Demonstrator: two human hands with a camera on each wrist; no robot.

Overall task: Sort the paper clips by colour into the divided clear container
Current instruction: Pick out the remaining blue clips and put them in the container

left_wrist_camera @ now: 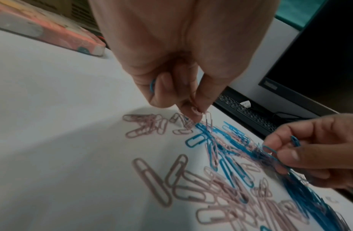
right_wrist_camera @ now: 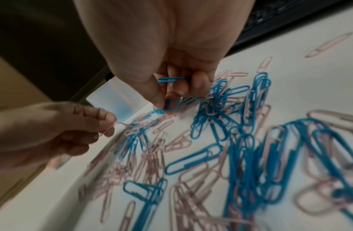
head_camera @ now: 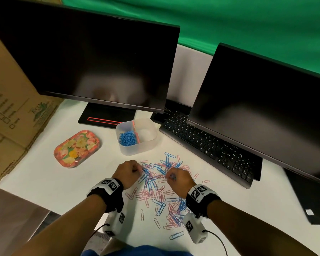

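Observation:
A heap of blue and pink paper clips (head_camera: 161,183) is spread over the white table (head_camera: 44,174) in front of me. Behind it stands the clear divided container (head_camera: 148,145). Its left compartment holds blue clips (head_camera: 127,138), and pink shows along the divider. My left hand (left_wrist_camera: 193,109) pinches pink clips (left_wrist_camera: 199,111) at the heap's left edge, with a blue clip (left_wrist_camera: 152,86) tucked under the thumb. My right hand (right_wrist_camera: 169,101) pinches a blue clip (right_wrist_camera: 171,105) on the heap. A second blue clip (right_wrist_camera: 170,80) sits in its curled fingers.
A floral tray (head_camera: 77,147) lies left of the container. A black keyboard (head_camera: 211,145) runs along the right of the heap under a dark monitor (head_camera: 266,108). A second monitor (head_camera: 92,61) and its stand (head_camera: 103,117) are behind; cardboard boxes (head_camera: 11,111) line the left.

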